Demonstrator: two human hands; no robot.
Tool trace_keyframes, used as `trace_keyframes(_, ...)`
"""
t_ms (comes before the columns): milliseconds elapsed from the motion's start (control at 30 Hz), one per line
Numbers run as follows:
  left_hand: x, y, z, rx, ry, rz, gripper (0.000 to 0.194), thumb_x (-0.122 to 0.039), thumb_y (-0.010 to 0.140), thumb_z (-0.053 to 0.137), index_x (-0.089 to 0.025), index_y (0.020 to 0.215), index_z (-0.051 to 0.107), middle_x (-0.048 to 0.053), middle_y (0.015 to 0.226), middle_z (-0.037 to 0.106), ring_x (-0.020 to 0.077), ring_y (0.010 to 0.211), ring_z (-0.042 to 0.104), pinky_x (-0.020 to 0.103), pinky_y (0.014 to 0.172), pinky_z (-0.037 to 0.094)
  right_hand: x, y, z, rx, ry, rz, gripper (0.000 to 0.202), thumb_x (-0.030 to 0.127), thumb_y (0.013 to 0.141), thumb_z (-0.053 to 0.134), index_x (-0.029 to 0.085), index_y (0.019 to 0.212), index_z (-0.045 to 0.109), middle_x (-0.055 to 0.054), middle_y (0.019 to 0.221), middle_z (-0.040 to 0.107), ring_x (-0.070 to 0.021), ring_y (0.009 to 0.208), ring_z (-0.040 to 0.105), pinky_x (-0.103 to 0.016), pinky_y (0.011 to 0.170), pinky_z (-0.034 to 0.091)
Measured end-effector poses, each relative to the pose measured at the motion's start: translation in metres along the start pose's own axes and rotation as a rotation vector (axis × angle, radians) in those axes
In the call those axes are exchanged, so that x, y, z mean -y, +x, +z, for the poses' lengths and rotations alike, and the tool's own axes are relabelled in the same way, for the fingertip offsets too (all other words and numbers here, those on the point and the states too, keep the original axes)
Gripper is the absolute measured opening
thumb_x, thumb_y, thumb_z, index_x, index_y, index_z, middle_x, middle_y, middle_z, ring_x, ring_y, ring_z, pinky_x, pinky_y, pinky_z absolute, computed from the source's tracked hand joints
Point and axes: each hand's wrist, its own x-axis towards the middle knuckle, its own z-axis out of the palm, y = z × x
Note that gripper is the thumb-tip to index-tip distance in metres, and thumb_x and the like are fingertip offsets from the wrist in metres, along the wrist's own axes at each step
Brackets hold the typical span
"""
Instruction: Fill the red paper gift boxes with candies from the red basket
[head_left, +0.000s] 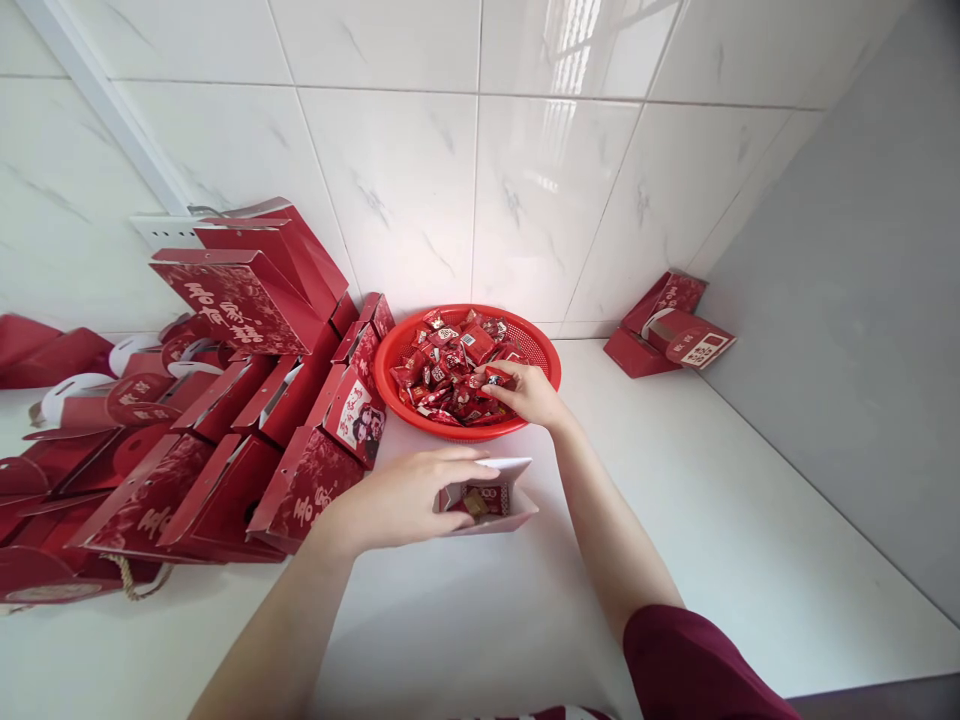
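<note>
Red gift boxes (232, 300), overlapping & too many to count, crowd the counter (750, 520) at L, hemming in 1 red basket (450, 431) of sweets (450, 355) nr the tiled wall (390, 170); 2 spare boxes (679, 335) lie at far R. In front, 1 pale-walled box (519, 493), mouth up, long axis L–R, sits in the grip of the L hand (409, 495), its L end hidden. R hand (529, 395), fingertips narrowed, pinches 1 wrapped sweet (496, 377) over the basket.
</note>
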Motion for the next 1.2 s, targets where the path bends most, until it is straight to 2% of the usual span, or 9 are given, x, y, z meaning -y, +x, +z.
trace_keyframes(167, 0.024, 0.017, -0.004, -0.054, -0.199, -0.036, 0.047, -0.021, 0.082, 0.063, -0.029, 0.129, 0.065, 0.002, 0.137, 0.062, 0.0259, 0.126, 0.058, 0.034, 0.104, 0.047, 0.029, -0.008, 0.000, -0.144, 0.312, -0.058, 0.039, 0.044, 0.093, 0.059, 0.020, 0.124, 0.056, -0.010, 0.123, 0.066, -0.0250, 0.118, 0.061, -0.039, 0.103, 0.048)
trace_keyframes(267, 0.032, 0.022, -0.004, -0.062, -0.253, -0.024, 0.043, -0.025, 0.083, 0.065, -0.028, 0.126, 0.067, 0.004, 0.136, 0.063, 0.0259, 0.123, 0.059, 0.034, 0.099, 0.050, 0.055, -0.021, -0.005, -0.082, 0.497, -0.176, 0.034, 0.043, 0.092, 0.063, 0.023, 0.118, 0.058, -0.007, 0.117, 0.068, -0.0232, 0.112, 0.064, -0.038, 0.097, 0.053)
trace_keyframes(433, 0.036, 0.022, 0.002, -0.071, -0.278, -0.017, 0.036, -0.027, 0.087, 0.061, -0.021, 0.122, 0.068, 0.006, 0.121, 0.070, 0.0249, 0.111, 0.064, 0.034, 0.092, 0.053, 0.084, -0.039, -0.014, 0.293, 0.213, -0.200, 0.018, 0.030, 0.091, 0.064, 0.025, 0.108, 0.068, -0.002, 0.107, 0.071, -0.0202, 0.097, 0.069, -0.032, 0.083, 0.057)
trace_keyframes(600, 0.037, 0.022, 0.004, -0.088, -0.292, 0.043, 0.041, -0.023, 0.088, 0.060, -0.024, 0.129, 0.064, 0.007, 0.135, 0.064, 0.0245, 0.122, 0.060, 0.035, 0.100, 0.051, 0.095, -0.051, -0.023, 0.223, 0.013, -0.154, 0.021, 0.026, 0.094, 0.058, 0.026, 0.111, 0.069, -0.002, 0.106, 0.072, -0.0205, 0.097, 0.068, -0.032, 0.082, 0.056)
trace_keyframes(767, 0.030, 0.022, 0.005, -0.154, -0.216, 0.124, 0.038, -0.028, 0.093, 0.057, -0.026, 0.130, 0.064, 0.006, 0.137, 0.061, 0.0236, 0.127, 0.055, 0.038, 0.111, 0.042, 0.084, -0.066, -0.019, 0.091, 0.077, -0.173, 0.027, 0.034, 0.096, 0.059, 0.027, 0.122, 0.064, -0.004, 0.121, 0.067, -0.0240, 0.114, 0.063, -0.039, 0.098, 0.052)
trace_keyframes(867, 0.026, 0.018, 0.009, -0.327, -0.210, 0.077, 0.047, -0.036, 0.095, 0.055, -0.028, 0.141, 0.051, 0.007, 0.143, 0.055, 0.0242, 0.133, 0.050, 0.040, 0.115, 0.037, 0.062, -0.077, -0.003, -0.048, 0.133, -0.182, 0.057, 0.039, 0.091, 0.067, 0.030, 0.143, 0.046, -0.007, 0.146, 0.048, -0.0272, 0.134, 0.046, -0.045, 0.109, 0.043)
trace_keyframes(967, 0.030, 0.010, 0.021, -0.482, -0.322, -0.003, 0.064, -0.044, 0.096, 0.053, -0.028, 0.153, 0.030, 0.010, 0.142, 0.054, 0.0241, 0.130, 0.052, 0.040, 0.112, 0.040, 0.037, -0.091, 0.016, -0.115, 0.213, -0.155, 0.080, 0.041, 0.087, 0.072, 0.032, 0.153, 0.028, -0.010, 0.155, 0.035, -0.0283, 0.139, 0.040, -0.048, 0.113, 0.039)
trace_keyframes(1100, 0.039, 0.001, 0.049, -0.554, -0.519, -0.022, 0.095, -0.045, 0.085, 0.070, -0.023, 0.156, 0.011, 0.013, 0.136, 0.056, 0.0246, 0.121, 0.059, 0.039, 0.107, 0.045, 0.019, -0.108, 0.036, -0.158, 0.343, -0.073, 0.077, 0.040, 0.088, 0.072, 0.032, 0.151, 0.028, -0.010, 0.145, 0.047, -0.0252, 0.126, 0.054, -0.044, 0.108, 0.045)
trace_keyframes(1200, 0.045, -0.001, 0.076, -0.609, -0.630, -0.097, 0.069, -0.043, 0.090, 0.063, -0.020, 0.148, 0.032, 0.013, 0.135, 0.059, 0.0244, 0.120, 0.060, 0.034, 0.103, 0.048, 0.018, -0.116, 0.051, -0.174, 0.422, -0.022, 0.063, 0.041, 0.089, 0.069, 0.029, 0.144, 0.039, -0.008, 0.126, 0.062, -0.0236, 0.110, 0.063, -0.040, 0.098, 0.050)
